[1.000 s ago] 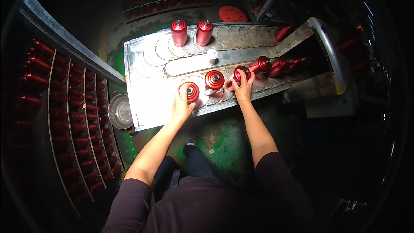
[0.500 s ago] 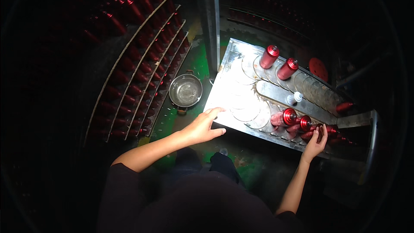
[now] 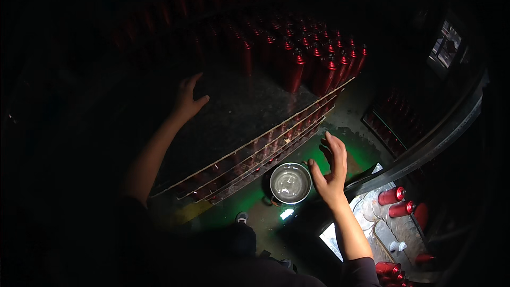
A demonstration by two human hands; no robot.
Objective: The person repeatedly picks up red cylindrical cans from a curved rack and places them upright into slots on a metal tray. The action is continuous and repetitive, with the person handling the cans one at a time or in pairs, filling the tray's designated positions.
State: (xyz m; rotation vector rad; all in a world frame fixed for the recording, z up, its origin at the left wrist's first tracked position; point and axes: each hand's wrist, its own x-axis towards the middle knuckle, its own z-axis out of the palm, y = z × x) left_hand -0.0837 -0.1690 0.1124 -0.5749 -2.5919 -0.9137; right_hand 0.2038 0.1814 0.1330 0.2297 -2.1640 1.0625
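Observation:
My left hand [image 3: 189, 99] reaches over the dark top board [image 3: 239, 117] of a stacked rack, its fingers apart and holding nothing. On the far right part of that board stand several upright shiny red metal bottles [image 3: 295, 74] with narrow necks, beyond the reach of my left hand. My right hand [image 3: 333, 172] hangs above the floor, between the rack and a lit metal table [image 3: 366, 204]. Its fingers are spread and curved, with nothing in them. Just left of my right hand is a round metal pot [image 3: 290, 183] with liquid in it, standing on the floor.
Lower rack layers hold more red bottles. The lit table at lower right carries a red bottle [image 3: 391, 196], others like it and a small white piece [image 3: 397, 246]. A metal post [image 3: 425, 151] rises beside the table. Another low rack [image 3: 390, 127] stands farther back.
The view has turned left, from the lit table toward the rack. My right hand has come away from the red bottles on the table. My left hand has moved from the table's edge to over the rack.

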